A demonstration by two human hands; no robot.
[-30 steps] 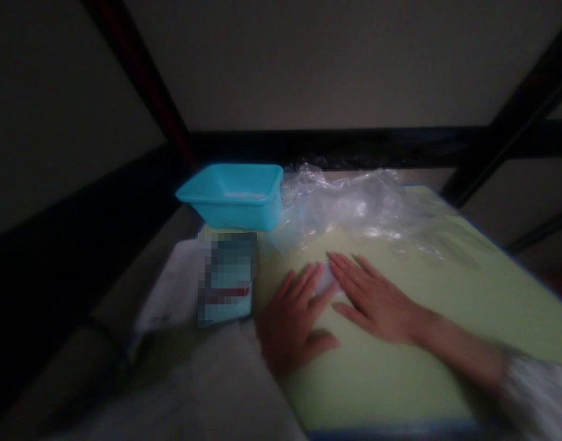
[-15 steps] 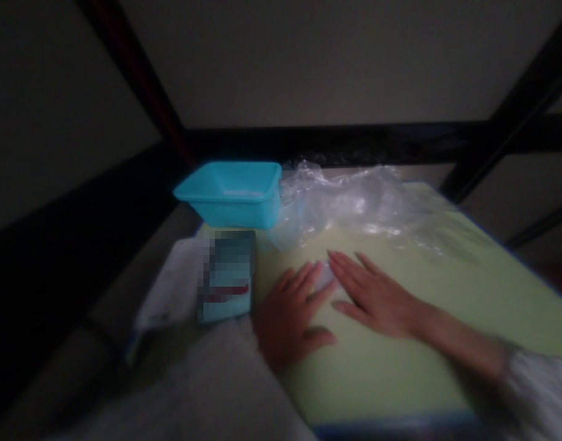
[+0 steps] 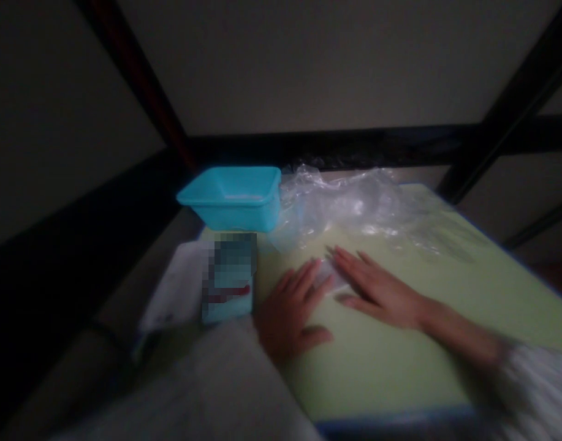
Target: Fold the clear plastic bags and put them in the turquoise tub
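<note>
Both hands lie flat on a yellow-green table top (image 3: 377, 373) with a blue edge. Between them is a small, pale, see-through piece (image 3: 330, 277), perhaps plastic; it is too blurred to name. My left hand (image 3: 292, 312) is open, fingers spread, its fingertips touching the left side of this piece. From the right comes my right hand (image 3: 379, 291), open and palm down, its fingers reaching the piece's right side. The fingers partly cover the piece, so its full outline is hidden.
A turquoise plastic basin (image 3: 230, 214) stands at the back left. Crumpled clear plastic (image 3: 354, 205) spreads along the back of the table. Left of my left hand lie a partly pixelated teal packet (image 3: 230, 309) and a white sheet or bag (image 3: 177, 285).
My right hand has shifted slightly to the right, showing a little more of the pale piece. My left hand stays nearly in place, and the view has tilted slightly.
</note>
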